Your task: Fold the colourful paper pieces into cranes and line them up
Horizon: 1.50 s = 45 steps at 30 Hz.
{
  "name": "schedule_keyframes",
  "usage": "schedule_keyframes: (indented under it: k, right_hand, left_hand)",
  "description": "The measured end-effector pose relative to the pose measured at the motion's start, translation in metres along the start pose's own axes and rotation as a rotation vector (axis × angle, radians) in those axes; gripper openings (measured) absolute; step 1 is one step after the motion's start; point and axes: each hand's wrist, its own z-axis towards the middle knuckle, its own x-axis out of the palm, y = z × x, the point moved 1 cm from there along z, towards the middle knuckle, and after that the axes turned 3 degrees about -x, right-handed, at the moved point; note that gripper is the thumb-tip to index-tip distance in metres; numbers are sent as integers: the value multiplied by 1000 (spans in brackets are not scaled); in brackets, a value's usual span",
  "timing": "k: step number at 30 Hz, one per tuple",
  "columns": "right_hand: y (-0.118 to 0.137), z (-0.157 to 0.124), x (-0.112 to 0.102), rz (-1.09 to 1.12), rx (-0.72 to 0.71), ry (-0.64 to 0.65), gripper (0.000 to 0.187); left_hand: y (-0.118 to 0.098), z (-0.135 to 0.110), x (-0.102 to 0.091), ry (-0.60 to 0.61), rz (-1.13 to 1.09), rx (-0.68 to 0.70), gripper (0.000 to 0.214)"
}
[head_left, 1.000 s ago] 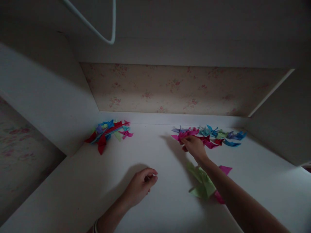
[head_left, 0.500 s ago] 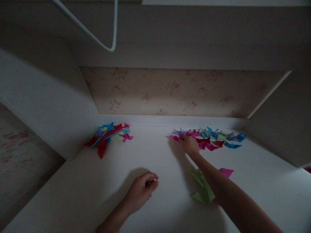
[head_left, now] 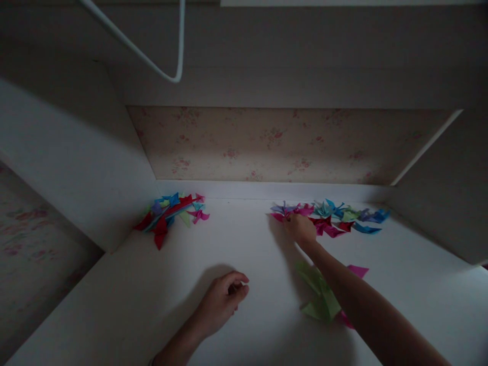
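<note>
My right hand (head_left: 302, 229) reaches to the row of folded paper cranes along the back of the white surface. Its fingers are pinched on a magenta paper crane (head_left: 277, 216), partly hidden by the hand. Beside it lie a dark red crane (head_left: 323, 223) and a blue crane (head_left: 366, 229). My left hand (head_left: 223, 300) hovers over the surface at front centre, fingers curled, a gap between thumb and forefinger, nothing in it. Below my right forearm lies a larger light green folded paper (head_left: 320, 295), with a magenta paper (head_left: 358, 271) partly covered by the arm.
A heap of coloured paper cranes (head_left: 160, 234) lies in the back left corner. White side panels and a back ledge (head_left: 236, 189) enclose the surface (head_left: 244, 254). A white cable (head_left: 179, 51) hangs at the upper left. Floral wallpaper (head_left: 267, 145) covers the back.
Very little differs. My right hand stays at the magenta crane and my left hand keeps its pose; the view has shifted slightly.
</note>
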Motion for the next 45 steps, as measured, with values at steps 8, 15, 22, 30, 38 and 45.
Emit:
schedule_keyframes:
  k: [8,15,22,30,38,45]
  right_hand:
    - [-5,0,-2,-13,-31,26,34]
    - [-10,-7,-4,12,-103,19,33]
    - [-27,-18,-8,59,-232,-23,31]
    - [-96,-10,-19,63,-268,-190,37]
    - [-106,28,-13,-35,-589,-188,34]
    - [-97,42,3,-165,-796,-115,31]
  left_hand:
    - [-1,-1,0,-4,37,-34,32]
    - [-4,-2,1,-2,74,-17,34]
    - [-8,-4,1,-18,148,5,32]
    - [-12,-5,3,-35,250,59,29]
    - [-12,-5,3,-40,260,62,27]
    - [-8,-4,2,-39,202,0,31]
